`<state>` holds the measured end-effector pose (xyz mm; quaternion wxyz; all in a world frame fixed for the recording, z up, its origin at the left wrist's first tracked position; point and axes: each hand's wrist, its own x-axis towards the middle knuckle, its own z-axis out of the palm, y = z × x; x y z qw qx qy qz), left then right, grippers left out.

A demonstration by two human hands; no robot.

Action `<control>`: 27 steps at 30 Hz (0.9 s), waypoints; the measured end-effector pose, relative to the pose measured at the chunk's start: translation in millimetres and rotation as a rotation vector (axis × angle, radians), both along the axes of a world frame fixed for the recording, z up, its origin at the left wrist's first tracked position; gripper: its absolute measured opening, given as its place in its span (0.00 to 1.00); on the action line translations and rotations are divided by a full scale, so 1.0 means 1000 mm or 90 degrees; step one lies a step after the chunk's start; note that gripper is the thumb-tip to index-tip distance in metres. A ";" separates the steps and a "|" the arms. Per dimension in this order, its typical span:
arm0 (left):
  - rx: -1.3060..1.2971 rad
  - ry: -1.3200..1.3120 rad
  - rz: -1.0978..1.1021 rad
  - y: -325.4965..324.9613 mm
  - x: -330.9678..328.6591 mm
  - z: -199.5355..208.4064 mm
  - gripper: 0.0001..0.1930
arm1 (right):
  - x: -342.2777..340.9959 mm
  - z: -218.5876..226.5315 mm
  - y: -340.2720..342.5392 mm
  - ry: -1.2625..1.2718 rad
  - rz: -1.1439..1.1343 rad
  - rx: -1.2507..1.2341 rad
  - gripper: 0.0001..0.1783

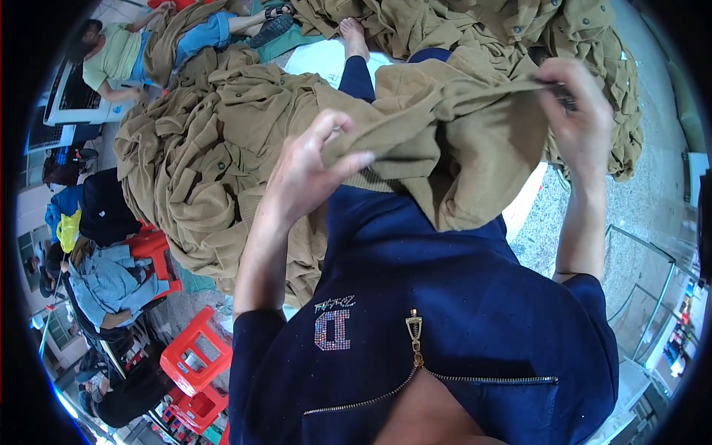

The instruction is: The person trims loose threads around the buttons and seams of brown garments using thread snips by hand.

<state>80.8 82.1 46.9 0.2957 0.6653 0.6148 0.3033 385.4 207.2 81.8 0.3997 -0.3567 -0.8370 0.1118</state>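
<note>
A brown knit garment (482,167) hangs in folds over my lap, lifted and spread between my two hands. My right hand (582,111) is closed, pinching its upper right edge between thumb and fingers. A small dark object (562,96) shows inside that hand; its kind is hard to make out. My left hand (308,167) is at the garment's left side, thumb and forefinger apart, with cloth passing between them. The other left fingers are partly hidden. Ribbed trim runs along the cloth near the left thumb.
A big heap of similar brown buttoned knits (215,156) lies to my left, with more piled ahead (519,22). Red plastic stools (196,352) stand at lower left. Another person (111,55) sits far left with brown cloth. A metal frame (645,256) stands at right.
</note>
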 end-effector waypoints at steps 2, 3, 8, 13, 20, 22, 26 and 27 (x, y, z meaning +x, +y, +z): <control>0.020 0.052 0.047 0.010 0.006 0.007 0.10 | -0.009 0.010 -0.004 0.014 -0.042 0.020 0.12; 0.022 -0.009 0.079 0.015 0.005 0.002 0.10 | -0.009 0.001 0.001 -0.020 -0.015 0.018 0.12; 0.034 -0.245 0.063 0.026 -0.009 -0.031 0.09 | -0.020 -0.045 0.005 -0.140 -0.072 -0.010 0.12; -0.134 -0.557 0.141 0.018 -0.016 -0.013 0.07 | -0.044 -0.033 0.003 -0.109 -0.042 0.116 0.11; -0.117 -0.641 0.088 0.016 0.021 0.010 0.09 | -0.095 -0.029 -0.040 0.070 0.313 0.124 0.09; -0.139 -0.634 0.080 0.014 0.020 0.009 0.09 | -0.097 -0.033 -0.045 0.148 0.316 0.026 0.09; -0.134 -0.529 0.070 0.013 0.024 0.006 0.10 | -0.097 -0.039 -0.044 0.116 0.326 0.019 0.10; -0.123 -0.525 0.079 0.013 0.025 0.005 0.10 | -0.096 -0.040 -0.043 0.092 0.325 0.055 0.10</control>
